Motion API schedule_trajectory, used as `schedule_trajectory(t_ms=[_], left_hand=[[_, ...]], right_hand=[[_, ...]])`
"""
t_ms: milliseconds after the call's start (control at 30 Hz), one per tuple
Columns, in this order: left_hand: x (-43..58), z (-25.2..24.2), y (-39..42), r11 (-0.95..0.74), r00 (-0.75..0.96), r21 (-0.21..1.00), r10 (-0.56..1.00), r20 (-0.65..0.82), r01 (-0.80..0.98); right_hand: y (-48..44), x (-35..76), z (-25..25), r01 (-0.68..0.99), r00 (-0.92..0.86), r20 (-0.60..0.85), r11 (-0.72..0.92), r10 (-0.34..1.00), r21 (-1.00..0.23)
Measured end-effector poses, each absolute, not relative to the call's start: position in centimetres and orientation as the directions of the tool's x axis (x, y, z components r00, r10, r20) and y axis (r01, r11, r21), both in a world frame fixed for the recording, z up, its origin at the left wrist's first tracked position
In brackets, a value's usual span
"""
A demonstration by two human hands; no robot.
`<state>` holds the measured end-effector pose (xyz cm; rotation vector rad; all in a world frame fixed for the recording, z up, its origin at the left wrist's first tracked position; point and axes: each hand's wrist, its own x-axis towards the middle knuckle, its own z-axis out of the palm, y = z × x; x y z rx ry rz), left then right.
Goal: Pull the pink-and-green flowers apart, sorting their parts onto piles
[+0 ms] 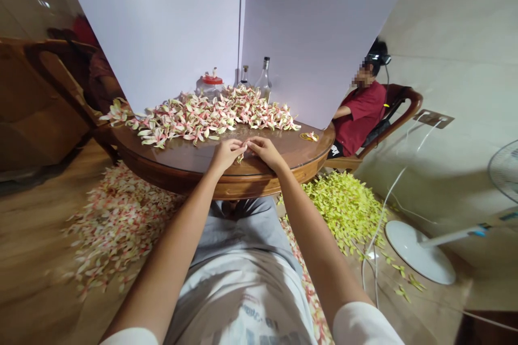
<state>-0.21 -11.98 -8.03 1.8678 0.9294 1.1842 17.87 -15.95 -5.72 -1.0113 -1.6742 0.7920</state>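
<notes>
The desk (pixel 174 158) has a glossy, reflective top and a varnished wooden edge. The upright panels (pixel 162 27) are smooth and matt. The blossoms (pixel 194 117) have smooth, soft-looking petals. The bottle (pixel 264 85) is clear, shiny glass; the transparent jar (pixel 211 89) carries a red plastic-looking lid (pixel 212 80). The chair (pixel 413 98) is polished wood, the fan base (pixel 418 252) glossy white. The trousers (pixel 245 223) and shirt (pixel 238 277) are creased matt cloth.

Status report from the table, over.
Left grip, right grip: close together, pinching a small flower. Flower partly hidden. Pile beyond; nothing seen in the way.
</notes>
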Motion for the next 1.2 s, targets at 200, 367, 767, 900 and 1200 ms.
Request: schedule_trajectory(t_ms=[200,367,767,900,1200], left_hand=[[-0.24,-8.17,-11.98,-0.439,0.336,0.893,0.86,0.384,0.103],[-0.2,-8.09,-11.9,-0.406,0.344,0.911,0.867,0.36,0.069],[-0.14,-7.74,-12.27,-0.388,0.335,0.921,0.873,0.353,0.039],[-0.15,-7.69,-12.36,-0.39,0.342,0.92,0.869,0.356,0.034],[-0.14,-7.57,-12.59,-0.384,0.356,0.923,0.867,0.349,0.028]], right_hand=[[-15.82,17.93,-6.03,0.204,-0.157,0.394,0.42,0.905,-0.884],[-15.54,18.09,-6.35,0.162,-0.176,0.381,0.408,0.908,-0.898],[-15.62,18.15,-6.39,0.14,-0.183,0.392,0.419,0.901,-0.897],[-15.85,18.02,-6.13,0.15,-0.174,0.389,0.414,0.905,-0.898],[-16.1,17.86,-5.89,0.172,-0.18,0.398,0.427,0.9,-0.888]])
